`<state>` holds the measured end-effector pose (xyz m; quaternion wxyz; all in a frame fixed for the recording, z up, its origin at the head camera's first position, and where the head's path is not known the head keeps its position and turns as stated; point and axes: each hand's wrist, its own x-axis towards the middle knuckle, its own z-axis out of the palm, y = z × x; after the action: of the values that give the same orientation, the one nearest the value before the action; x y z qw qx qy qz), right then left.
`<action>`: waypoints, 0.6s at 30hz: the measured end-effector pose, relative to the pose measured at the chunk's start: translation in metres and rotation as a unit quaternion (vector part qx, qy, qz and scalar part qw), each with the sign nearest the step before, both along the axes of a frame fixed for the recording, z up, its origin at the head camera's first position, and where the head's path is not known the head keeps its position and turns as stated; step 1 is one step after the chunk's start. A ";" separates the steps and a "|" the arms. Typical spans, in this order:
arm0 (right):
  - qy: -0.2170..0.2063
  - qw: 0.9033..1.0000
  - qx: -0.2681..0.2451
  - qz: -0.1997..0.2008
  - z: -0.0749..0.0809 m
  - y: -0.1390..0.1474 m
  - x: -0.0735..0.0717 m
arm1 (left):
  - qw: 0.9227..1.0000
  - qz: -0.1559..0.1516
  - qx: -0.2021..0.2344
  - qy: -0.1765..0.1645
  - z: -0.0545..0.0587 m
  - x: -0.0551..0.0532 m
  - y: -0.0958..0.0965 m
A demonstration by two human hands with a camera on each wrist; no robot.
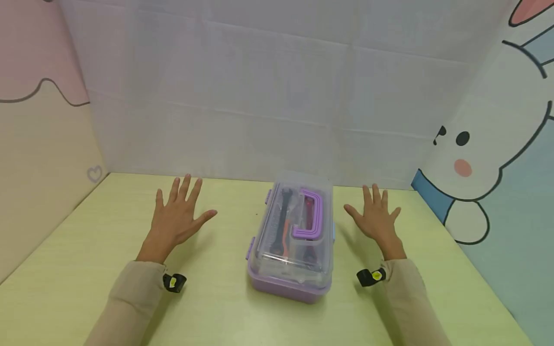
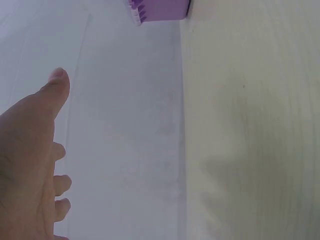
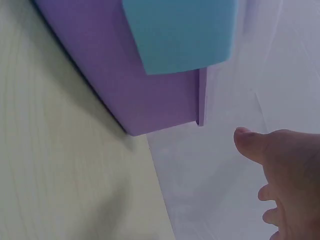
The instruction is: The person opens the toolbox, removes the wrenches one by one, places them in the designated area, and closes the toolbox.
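A toolbox [image 1: 292, 283] with a purple base and a clear lid stands on the table, lid closed. Its purple handle [image 1: 319, 216] lies folded flat on top. Through the lid show a dark wrench [image 1: 283, 214] and an orange-red tool [image 1: 285, 238]. To the left of the box, my left hand [image 1: 175, 218] is spread over the table, holding nothing. My right hand [image 1: 375, 218] is spread on the other side, also holding nothing. In the right wrist view a light blue latch [image 3: 182, 37] sits on the box's side, with the right thumb apart from it.
The pale yellow table [image 1: 216, 307] ends at a white cloth wall [image 1: 225, 96] behind the box. Side panels rise at left and right, the right panel [image 1: 484, 158] printed with a cartoon animal. Black bands with cameras are strapped at both wrists.
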<state>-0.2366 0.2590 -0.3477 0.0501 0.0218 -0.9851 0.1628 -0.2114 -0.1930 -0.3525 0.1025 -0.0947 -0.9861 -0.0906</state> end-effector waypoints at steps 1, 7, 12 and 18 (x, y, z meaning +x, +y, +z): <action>-0.005 1.000 -0.008 0.000 0.001 0.000 0.000 | 1.000 -0.001 0.002 0.001 0.001 0.001 0.001; -0.036 0.998 -0.057 0.003 0.009 0.000 0.002 | 1.000 -0.011 0.013 0.003 0.012 0.005 0.010; -0.061 0.994 -0.090 0.009 0.011 -0.001 0.003 | 1.000 -0.024 0.015 0.000 0.020 0.010 0.021; -0.086 0.987 -0.133 0.022 0.011 -0.001 0.007 | 0.998 -0.054 0.014 0.022 0.027 0.020 0.037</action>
<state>-0.2298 0.2577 -0.3364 -0.0357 0.0226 -0.9547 0.2944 -0.1913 -0.1558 -0.3252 0.1206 -0.1481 -0.9757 -0.1077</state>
